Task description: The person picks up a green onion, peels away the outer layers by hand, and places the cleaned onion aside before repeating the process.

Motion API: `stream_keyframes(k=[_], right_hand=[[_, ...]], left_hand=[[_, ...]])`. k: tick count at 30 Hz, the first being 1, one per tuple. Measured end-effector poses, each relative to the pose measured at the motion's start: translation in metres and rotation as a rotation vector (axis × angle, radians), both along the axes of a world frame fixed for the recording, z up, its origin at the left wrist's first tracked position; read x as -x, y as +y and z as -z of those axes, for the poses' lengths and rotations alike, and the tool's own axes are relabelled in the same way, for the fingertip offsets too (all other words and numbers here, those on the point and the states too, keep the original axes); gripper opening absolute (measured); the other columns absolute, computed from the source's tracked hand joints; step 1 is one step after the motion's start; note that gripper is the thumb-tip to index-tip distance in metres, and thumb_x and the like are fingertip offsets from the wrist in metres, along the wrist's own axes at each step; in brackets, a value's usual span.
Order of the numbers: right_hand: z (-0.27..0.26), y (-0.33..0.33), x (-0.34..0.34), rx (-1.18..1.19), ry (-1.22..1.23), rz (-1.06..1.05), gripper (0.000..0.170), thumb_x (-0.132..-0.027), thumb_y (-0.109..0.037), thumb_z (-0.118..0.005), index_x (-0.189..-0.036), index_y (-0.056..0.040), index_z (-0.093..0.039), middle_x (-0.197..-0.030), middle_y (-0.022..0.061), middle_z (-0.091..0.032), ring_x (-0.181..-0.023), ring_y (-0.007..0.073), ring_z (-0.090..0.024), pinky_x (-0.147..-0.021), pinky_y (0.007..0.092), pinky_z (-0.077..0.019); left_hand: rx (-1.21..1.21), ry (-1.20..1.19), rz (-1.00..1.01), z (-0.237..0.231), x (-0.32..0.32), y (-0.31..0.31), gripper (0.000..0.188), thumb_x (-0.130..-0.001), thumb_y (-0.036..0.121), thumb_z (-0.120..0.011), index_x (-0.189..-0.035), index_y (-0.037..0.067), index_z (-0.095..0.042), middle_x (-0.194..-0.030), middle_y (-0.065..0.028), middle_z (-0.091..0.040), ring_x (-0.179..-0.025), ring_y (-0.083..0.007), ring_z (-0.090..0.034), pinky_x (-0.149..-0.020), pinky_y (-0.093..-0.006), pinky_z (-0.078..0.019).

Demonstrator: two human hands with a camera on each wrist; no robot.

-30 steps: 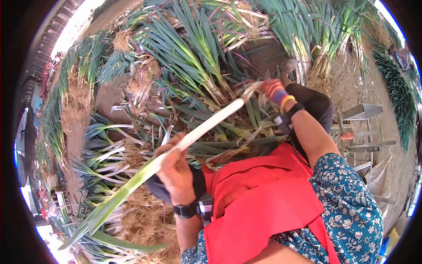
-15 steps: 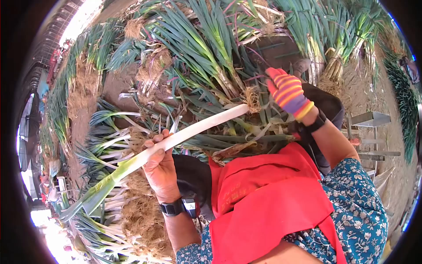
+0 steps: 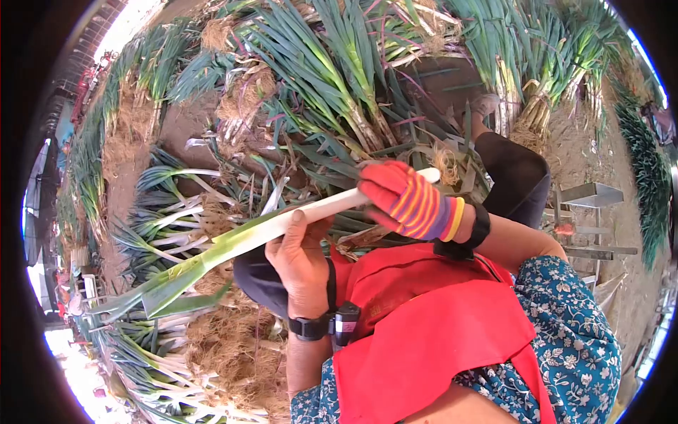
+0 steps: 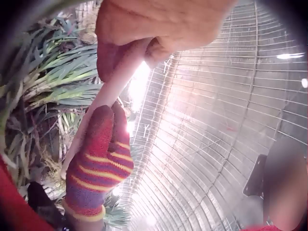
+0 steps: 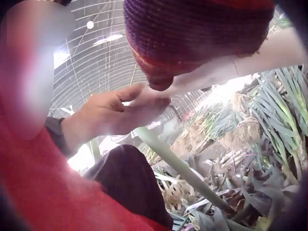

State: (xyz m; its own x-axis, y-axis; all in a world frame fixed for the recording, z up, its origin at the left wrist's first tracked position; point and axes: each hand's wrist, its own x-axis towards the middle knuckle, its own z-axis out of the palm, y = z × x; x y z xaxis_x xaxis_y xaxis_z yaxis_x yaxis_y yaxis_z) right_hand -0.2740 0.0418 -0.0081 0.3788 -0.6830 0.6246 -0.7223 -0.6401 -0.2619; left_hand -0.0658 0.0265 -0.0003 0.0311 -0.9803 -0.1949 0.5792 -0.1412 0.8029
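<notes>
Across the front of the person's lap: one leek (image 3: 258, 237), peeled white along the shank, held aslant, leaf end near left, white end far right.

Left hand (image 3: 300, 258): bare; thumb and fingers grip the shank about midway. Black wrist strap (image 3: 311, 328) below it.

Right hand (image 3: 409, 201): in a striped glove (image 4: 96, 171) of red, yellow and purple; fingers and thumb close round the shank just short of the white end.

Beyond the white end: one tuft of pale roots (image 3: 446, 166); whether it touches cannot be told.

Left: loose leeks (image 3: 180, 240) lying in a row, roots inward; near left, a brown root mass (image 3: 229, 346).

Far centre: one green leek bundle (image 3: 318, 78), leaning. Far right: upright bundles (image 3: 505, 78).

Right: one metal stand (image 3: 590, 194).

Near: red apron (image 3: 431, 332), blue floral sleeve (image 3: 565, 339), dark trousers (image 3: 512, 169).

Overhead, left wrist view: ribbed roof (image 4: 226, 91).
</notes>
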Motion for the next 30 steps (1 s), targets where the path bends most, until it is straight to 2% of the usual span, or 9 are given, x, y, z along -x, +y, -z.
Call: stream_keyframes(k=[4,9,12,17,20,21,23,26,30], right_hand=[[0.0,0.002,0.013,0.138,0.106,0.147,0.04,-0.063,-0.013,-0.072,-0.099,0.0,-0.059,-0.107,0.014,-0.055,-0.086,0.0277,-0.058,-0.072,0.036,-0.0491],[-0.001,-0.003,0.009,0.24,0.265,0.191,0.028,-0.069,-0.015,-0.063,-0.092,0.001,-0.06,-0.097,0.0159,-0.058,-0.071,0.0243,-0.059,-0.061,0.0335,-0.0484],[-0.002,-0.001,0.007,0.207,0.389,0.2,0.025,-0.067,-0.015,-0.061,-0.088,0.0003,-0.06,-0.094,0.0161,-0.058,-0.066,0.0232,-0.057,-0.058,0.0323,-0.0473],[0.001,-0.001,0.008,0.107,0.409,0.173,0.016,-0.067,-0.016,-0.058,-0.077,-0.0044,-0.054,-0.075,0.009,-0.051,-0.065,0.022,-0.055,-0.054,0.0329,-0.0438],[0.003,0.0,0.01,0.105,0.338,0.172,0.015,-0.067,-0.016,-0.059,-0.075,-0.0052,-0.052,-0.073,0.0089,-0.049,-0.064,0.0243,-0.055,-0.054,0.0342,-0.0441],[0.007,-0.001,0.013,0.104,0.339,0.172,0.015,-0.067,-0.016,-0.059,-0.075,-0.0052,-0.052,-0.073,0.0089,-0.049,-0.064,0.0243,-0.055,-0.054,0.0342,-0.0441],[0.017,-0.002,0.021,-0.158,0.167,0.102,0.03,-0.066,-0.009,-0.064,-0.093,0.001,-0.055,-0.095,0.0163,-0.056,-0.074,0.0318,-0.056,-0.064,0.04,-0.0464],[0.015,0.008,0.023,-0.2,-0.056,0.031,0.031,-0.067,-0.005,-0.067,-0.095,0.0009,-0.055,-0.097,0.0171,-0.055,-0.079,0.0349,-0.056,-0.066,0.0426,-0.0465],[-0.006,0.013,0.013,-0.069,0.055,0.016,0.032,-0.066,-0.004,-0.07,-0.094,0.0006,-0.056,-0.096,0.0137,-0.055,-0.081,0.0324,-0.057,-0.067,0.0399,-0.0474]], left_hand=[[0.022,-0.005,-0.034,-0.011,-0.008,-0.002,0.015,-0.087,0.007,-0.059,-0.098,-0.003,-0.057,-0.091,-0.0146,-0.063,-0.079,-0.0264,-0.065,-0.07,-0.0379,-0.0579],[0.027,-0.052,-0.068,-0.014,-0.005,0.0,0.018,-0.087,0.01,-0.059,-0.098,-0.004,-0.056,-0.092,-0.015,-0.062,-0.082,-0.0269,-0.065,-0.072,-0.0394,-0.0575],[0.027,-0.085,-0.08,-0.015,-0.005,0.005,0.021,-0.087,0.012,-0.06,-0.097,-0.005,-0.055,-0.093,-0.0168,-0.062,-0.085,-0.0279,-0.064,-0.075,-0.0416,-0.057],[0.009,-0.085,-0.072,-0.012,-0.003,0.008,0.022,-0.086,0.012,-0.061,-0.098,-0.006,-0.054,-0.093,-0.0177,-0.062,-0.086,-0.029,-0.064,-0.075,-0.0432,-0.0568],[0.032,-0.092,-0.043,-0.014,-0.001,0.011,0.02,-0.087,0.012,-0.061,-0.099,-0.004,-0.057,-0.093,-0.0139,-0.062,-0.085,-0.0254,-0.063,-0.07,-0.0389,-0.0574],[0.047,-0.086,-0.028,-0.013,-0.002,0.011,0.021,-0.087,0.012,-0.061,-0.1,-0.004,-0.057,-0.094,-0.0144,-0.062,-0.086,-0.0255,-0.063,-0.07,-0.039,-0.0573],[0.061,-0.08,-0.012,-0.012,-0.002,0.01,0.021,-0.087,0.012,-0.06,-0.101,-0.004,-0.057,-0.094,-0.0149,-0.062,-0.086,-0.0256,-0.063,-0.069,-0.0391,-0.0573],[0.101,-0.103,0.003,-0.011,-0.005,0.007,0.019,-0.087,0.01,-0.059,-0.1,-0.003,-0.057,-0.095,-0.0155,-0.063,-0.085,-0.0258,-0.063,-0.069,-0.0392,-0.0572],[0.013,-0.104,-0.032,-0.011,-0.009,0.002,0.017,-0.087,0.009,-0.058,-0.099,-0.003,-0.056,-0.094,-0.0154,-0.062,-0.083,-0.0261,-0.064,-0.069,-0.0393,-0.0573]])
